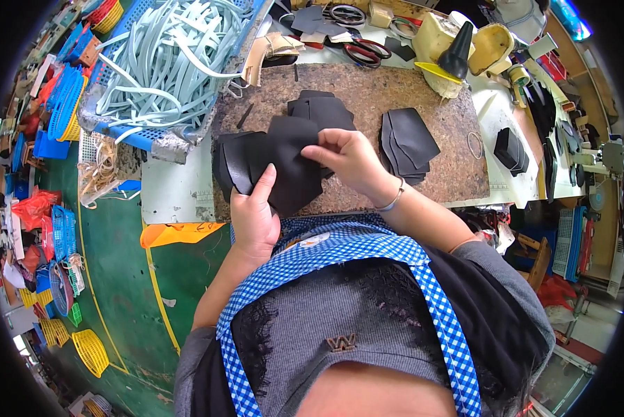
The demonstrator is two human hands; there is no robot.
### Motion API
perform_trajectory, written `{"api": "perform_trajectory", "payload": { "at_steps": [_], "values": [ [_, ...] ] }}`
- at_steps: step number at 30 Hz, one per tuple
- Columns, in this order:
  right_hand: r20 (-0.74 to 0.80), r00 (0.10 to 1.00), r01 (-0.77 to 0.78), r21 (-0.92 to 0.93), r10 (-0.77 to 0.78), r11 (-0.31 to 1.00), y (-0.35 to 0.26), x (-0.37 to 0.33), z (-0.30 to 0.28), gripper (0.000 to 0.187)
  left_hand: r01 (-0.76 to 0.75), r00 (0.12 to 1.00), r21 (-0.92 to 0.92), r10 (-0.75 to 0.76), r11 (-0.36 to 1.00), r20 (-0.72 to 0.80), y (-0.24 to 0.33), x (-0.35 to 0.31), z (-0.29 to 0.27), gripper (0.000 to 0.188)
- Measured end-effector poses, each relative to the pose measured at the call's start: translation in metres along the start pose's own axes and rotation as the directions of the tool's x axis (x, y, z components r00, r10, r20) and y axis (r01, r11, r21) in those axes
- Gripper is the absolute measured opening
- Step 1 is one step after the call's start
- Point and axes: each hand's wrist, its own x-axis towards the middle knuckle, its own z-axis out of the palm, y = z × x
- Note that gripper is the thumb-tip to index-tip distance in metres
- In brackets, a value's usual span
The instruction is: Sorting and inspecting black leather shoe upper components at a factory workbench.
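Note:
My left hand (pixel 256 219) is closed on the near edge of a fanned stack of thin black leather-like pieces (pixel 235 163), thumb on top. The top piece (pixel 294 163) spreads to the right, and my right hand (pixel 350 156) pinches its right edge between thumb and fingers. Just beyond lies a pile of similar black pieces (pixel 320 108), partly covered by the held ones. To the right, another loosely fanned black pile (pixel 408 139) rests on the worn brown board (pixel 458 104). The fingers under the left-hand stack are hidden.
A blue basket (pixel 127 135) of pale blue strips stands at the far left. Red-handled scissors (pixel 364 52) and a cream pot (pixel 433 38) with a black cone-shaped thing (pixel 458 52) sit behind the board. A black bundle (pixel 512 149) lies to the right.

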Motion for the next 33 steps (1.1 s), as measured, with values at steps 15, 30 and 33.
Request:
{"api": "perform_trajectory", "payload": {
  "at_steps": [15,30,33],
  "values": [
    [0.013,1.0,-0.01,-0.045,0.01,0.999,-0.003,-0.004,0.002,0.019,-0.053,0.998,0.077,0.054,0.996,-0.011,-0.016,0.001,-0.002,0.031],
    [0.142,0.986,-0.138,0.354,0.093,0.925,0.007,-0.013,0.004,0.015,-0.018,0.993,0.094,0.006,0.995,0.119,-0.003,0.001,-0.002,0.035],
    [0.037,0.998,-0.066,0.266,0.058,0.962,0.006,-0.013,0.004,0.015,0.132,0.985,-0.008,-0.13,0.991,0.114,0.005,0.0,0.002,0.035]
  ]
}}
